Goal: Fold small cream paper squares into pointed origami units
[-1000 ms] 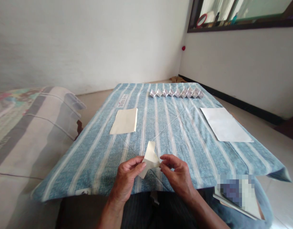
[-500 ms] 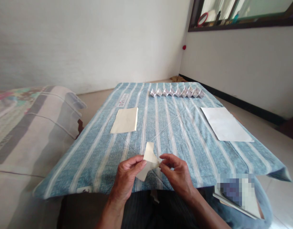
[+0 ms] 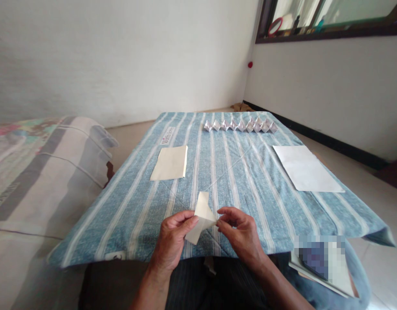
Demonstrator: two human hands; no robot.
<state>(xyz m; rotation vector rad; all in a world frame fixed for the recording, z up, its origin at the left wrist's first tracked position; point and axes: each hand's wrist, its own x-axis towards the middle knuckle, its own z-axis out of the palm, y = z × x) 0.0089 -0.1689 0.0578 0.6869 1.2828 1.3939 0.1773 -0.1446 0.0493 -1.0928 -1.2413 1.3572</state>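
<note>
A small folded piece of cream paper [image 3: 203,213] is held between my two hands, just above the near edge of the table. Thumb and fingers of my left hand [image 3: 175,230] pinch its left side. My right hand [image 3: 239,230] grips its pointed right corner between thumb and forefinger. One strip of the paper sticks up and away from me, another slants down toward me. Beyond it, to the left, lies a flat cream paper stack [image 3: 169,162].
A blue striped cloth [image 3: 136,189] covers the table. Folded silvery paper shapes [image 3: 240,125] stand in a row at the back. White sheets [image 3: 306,168] lie right. More papers [image 3: 342,275], with a blurred item on top, rest on a seat at lower right. A bed [image 3: 49,172] stands left.
Both hands keep nearly the same place and grip. The right corner of the folded paper looks slightly flatter and more pointed. The rest of the table is unchanged.
</note>
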